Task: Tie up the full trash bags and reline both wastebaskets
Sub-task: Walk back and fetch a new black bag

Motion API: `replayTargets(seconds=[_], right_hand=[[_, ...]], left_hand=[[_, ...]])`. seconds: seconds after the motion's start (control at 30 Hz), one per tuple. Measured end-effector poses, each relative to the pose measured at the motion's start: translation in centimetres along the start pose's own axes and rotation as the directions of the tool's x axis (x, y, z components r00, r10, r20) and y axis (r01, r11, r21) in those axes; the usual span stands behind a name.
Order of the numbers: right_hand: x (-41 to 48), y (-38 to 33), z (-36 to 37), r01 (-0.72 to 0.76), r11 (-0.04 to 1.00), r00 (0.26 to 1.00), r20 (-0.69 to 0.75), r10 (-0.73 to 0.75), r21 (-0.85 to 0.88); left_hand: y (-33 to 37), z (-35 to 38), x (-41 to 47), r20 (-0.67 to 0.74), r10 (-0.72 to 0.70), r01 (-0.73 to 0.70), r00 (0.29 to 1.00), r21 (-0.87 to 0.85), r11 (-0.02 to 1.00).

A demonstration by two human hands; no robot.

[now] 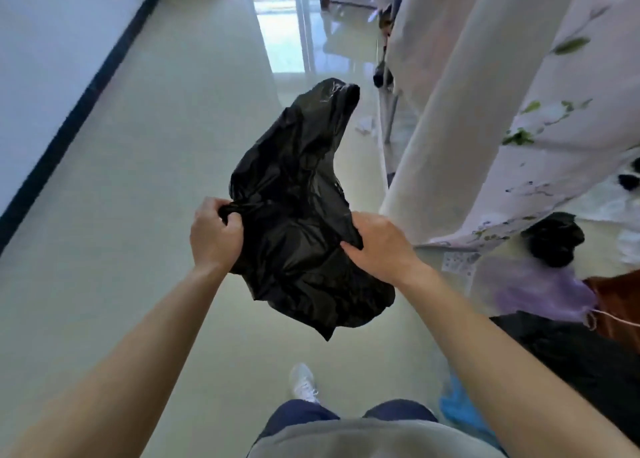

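A black plastic trash bag [301, 215] hangs crumpled and empty in the air in front of me, above the floor. My left hand [214, 235] grips a bunched edge of it on the left. My right hand [377, 246] pinches the opposite edge on the right, so the bag is stretched between both hands. Another black bag [554, 239] lies lower right beside a purple one [540, 291]. No wastebasket is in view.
Pale glossy floor [138, 215] runs ahead along a white wall with a dark baseboard [79, 111] on the left. Floral curtains [502, 111] hang on the right. A blue object [460, 412] and my white shoe [303, 383] lie near my feet.
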State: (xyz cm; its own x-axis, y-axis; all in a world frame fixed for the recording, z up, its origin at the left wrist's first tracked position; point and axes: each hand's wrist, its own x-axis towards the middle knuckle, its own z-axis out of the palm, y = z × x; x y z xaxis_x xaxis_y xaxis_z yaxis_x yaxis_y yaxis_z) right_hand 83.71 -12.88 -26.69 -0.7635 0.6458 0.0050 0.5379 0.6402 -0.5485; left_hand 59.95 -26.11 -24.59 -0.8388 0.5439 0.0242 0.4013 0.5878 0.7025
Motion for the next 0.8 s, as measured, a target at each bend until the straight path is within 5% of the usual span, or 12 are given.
replayTargets(seconds=[0.27, 0.43, 0.53, 0.7, 0.8], right_hand=[[14.5, -12.5, 2.4, 0.114, 0.977, 0.991, -0.044, -0.124, -0.182], [22.4, -12.4, 2.3, 0.13, 0.933, 0.984, -0.069, -0.162, -0.337], [27.8, -11.0, 2.2, 0.084, 0.939, 0.985, -0.118, -0.13, -0.333], [40.0, -7.8, 3.2, 0.096, 0.946, 0.987, -0.094, -0.131, -0.308], [48.9, -6.1, 3.4, 0.132, 0.948, 0.984, -0.076, -0.161, -0.29]], left_hand=[[-5.1, -9.1, 14.0, -0.015, -0.066, 0.065, 0.998, -0.073, 0.995], [-5.2, -7.8, 20.0, -0.134, 0.078, -0.055, 0.988, 0.17, 0.984], [-3.9, -5.6, 23.8, -0.115, 0.133, -0.118, 0.984, 0.126, 0.985], [1.0, -1.1, 35.0, 0.25, -0.136, 0.184, 0.959, -0.184, 0.965], [3.4, 1.2, 44.3, 0.238, -0.336, 0.401, 0.911, -0.324, 0.857]])
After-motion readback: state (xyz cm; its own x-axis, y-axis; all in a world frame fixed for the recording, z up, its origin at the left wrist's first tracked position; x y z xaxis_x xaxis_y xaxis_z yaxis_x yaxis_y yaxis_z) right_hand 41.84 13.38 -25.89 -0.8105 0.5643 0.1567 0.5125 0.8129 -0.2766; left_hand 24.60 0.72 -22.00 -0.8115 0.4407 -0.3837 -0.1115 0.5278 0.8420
